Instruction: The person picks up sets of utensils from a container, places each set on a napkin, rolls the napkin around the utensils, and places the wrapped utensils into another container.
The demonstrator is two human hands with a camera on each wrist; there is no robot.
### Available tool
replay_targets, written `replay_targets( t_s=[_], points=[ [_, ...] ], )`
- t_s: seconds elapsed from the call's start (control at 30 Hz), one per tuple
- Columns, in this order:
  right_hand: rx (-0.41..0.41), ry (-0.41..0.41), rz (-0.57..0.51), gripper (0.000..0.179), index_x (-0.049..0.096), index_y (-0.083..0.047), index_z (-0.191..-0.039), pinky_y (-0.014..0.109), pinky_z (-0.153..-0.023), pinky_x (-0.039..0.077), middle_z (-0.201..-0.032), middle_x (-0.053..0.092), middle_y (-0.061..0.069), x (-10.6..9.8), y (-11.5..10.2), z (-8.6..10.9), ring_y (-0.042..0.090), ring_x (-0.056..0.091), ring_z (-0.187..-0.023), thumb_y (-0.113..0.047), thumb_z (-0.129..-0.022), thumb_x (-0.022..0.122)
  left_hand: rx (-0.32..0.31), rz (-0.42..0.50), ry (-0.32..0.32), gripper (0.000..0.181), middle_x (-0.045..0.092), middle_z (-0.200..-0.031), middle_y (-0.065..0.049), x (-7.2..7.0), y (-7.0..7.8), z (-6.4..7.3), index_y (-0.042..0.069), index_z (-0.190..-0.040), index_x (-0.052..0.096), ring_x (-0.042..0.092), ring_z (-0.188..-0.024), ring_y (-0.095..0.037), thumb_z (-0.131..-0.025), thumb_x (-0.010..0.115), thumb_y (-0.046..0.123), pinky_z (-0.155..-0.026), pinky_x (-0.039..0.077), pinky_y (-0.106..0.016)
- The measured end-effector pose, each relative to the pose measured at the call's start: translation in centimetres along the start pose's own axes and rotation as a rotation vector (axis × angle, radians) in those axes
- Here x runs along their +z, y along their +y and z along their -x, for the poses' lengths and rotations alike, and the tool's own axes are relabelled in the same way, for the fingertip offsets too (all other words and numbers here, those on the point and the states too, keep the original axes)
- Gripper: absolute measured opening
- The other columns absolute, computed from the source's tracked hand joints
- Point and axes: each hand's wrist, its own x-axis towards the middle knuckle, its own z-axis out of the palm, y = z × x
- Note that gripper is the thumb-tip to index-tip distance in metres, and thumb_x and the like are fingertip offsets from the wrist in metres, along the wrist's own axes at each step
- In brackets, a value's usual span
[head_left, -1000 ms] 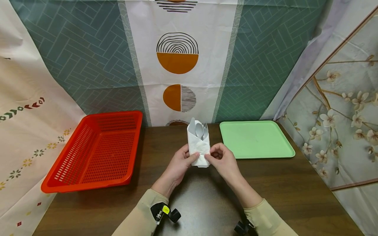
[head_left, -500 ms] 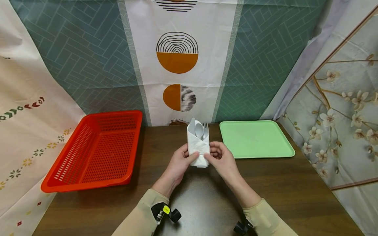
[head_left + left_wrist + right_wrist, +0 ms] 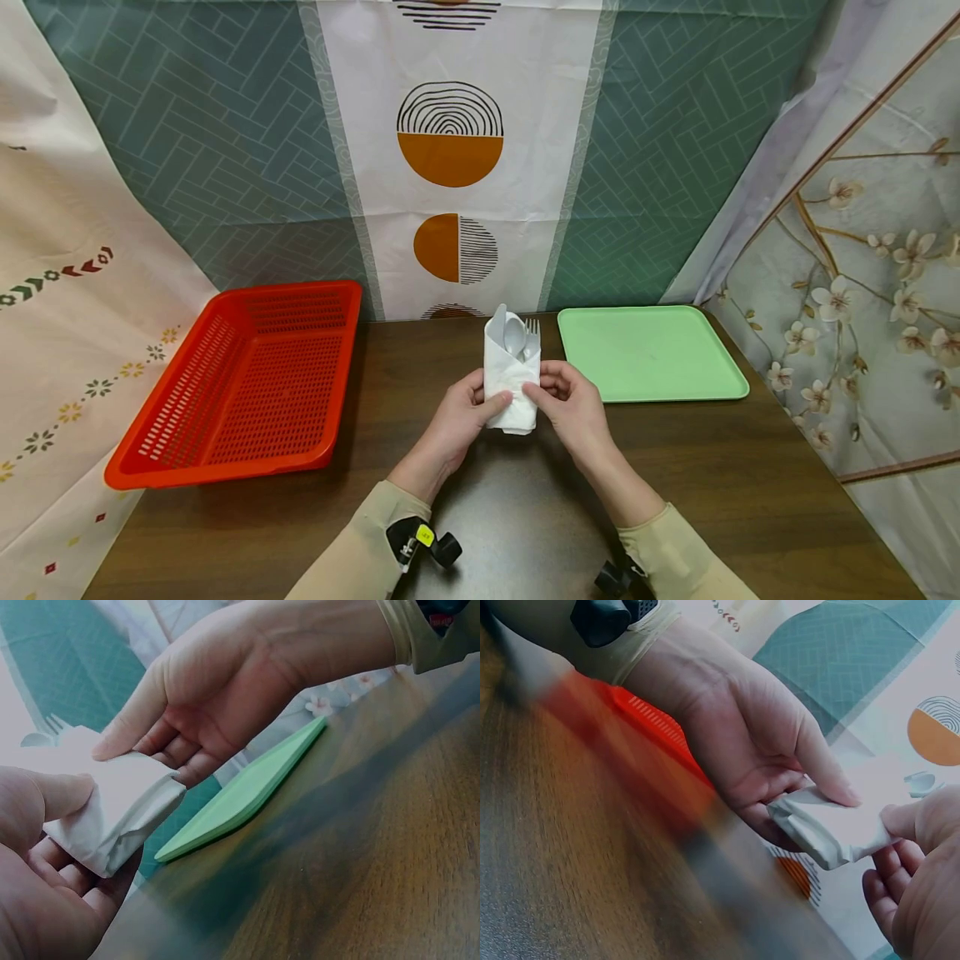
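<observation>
A folded white napkin (image 3: 512,379) is held up between both hands, over the table. Out of its top poke a knife (image 3: 498,323), a spoon (image 3: 514,335) and a fork (image 3: 532,330), their lower parts hidden in the folds. My left hand (image 3: 457,421) grips the napkin's left side, thumb across the front and fingers behind. On the other side my right hand (image 3: 576,412) pinches the lower right edge, its thumb also on the front. In the left wrist view the napkin's folded bottom end (image 3: 142,817) shows thick layers above the left fingers.
A red perforated basket (image 3: 330,400) stands on the left of the brown wooden table (image 3: 495,533). To the right, at the back, lies a light green tray (image 3: 652,354). Patterned cloths (image 3: 262,150) hang behind the table and at both sides.
The napkin with its cutlery has shifted slightly right and down, tilting a little. Both hands keep their hold on it; basket and tray stay put.
</observation>
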Motion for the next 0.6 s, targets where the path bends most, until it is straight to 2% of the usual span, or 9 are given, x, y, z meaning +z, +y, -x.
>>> replay_targets(
  t_s=[0.6],
  points=[
    [0.038,-0.020,-0.054,0.033,0.071,-0.001,-0.129,0.024,-0.084,0.053,-0.103,0.077,0.012,0.01,-0.04,0.02,0.020,0.069,-0.095,-0.003,-0.098,0.083,0.020,-0.040,0.037,0.039,0.079,-0.121,-0.018,0.08,-0.03,0.15,-0.003,-0.138,0.066,0.077,-0.098,-0.020,-0.103,0.078,0.010,-0.082,0.062,-0.031]
  ],
)
